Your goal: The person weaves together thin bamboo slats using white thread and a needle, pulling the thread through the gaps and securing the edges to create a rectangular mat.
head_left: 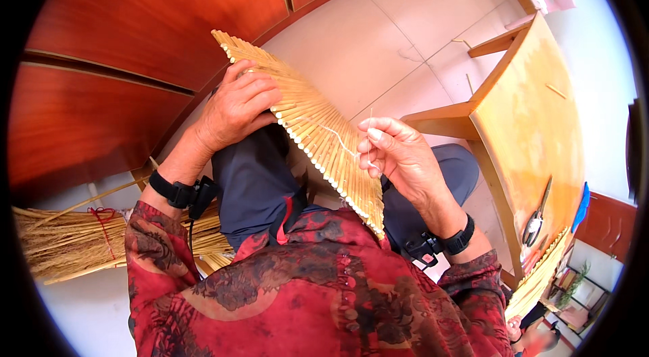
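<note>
A mat of straw-coloured stalks point(324, 128), laid side by side with pale cut ends, slants across my lap. My left hand point(242, 101) grips its upper part, fingers over the top face and thumb near the cut ends. Above the mat's lower half, my right hand point(399, 154) pinches a thin needle point(370, 124) that points upward. White thread point(336, 135) runs loosely from the stalks to the right fingers. The needle's lower end is hidden by those fingers.
A wooden table point(534, 120) stands to the right with scissors point(535, 222) and a short stalk piece on it. Bundled stalks point(74, 239) lie at the left. Red-brown cabinets point(155, 12) line the far left. Another person point(537, 340) shows at the lower right.
</note>
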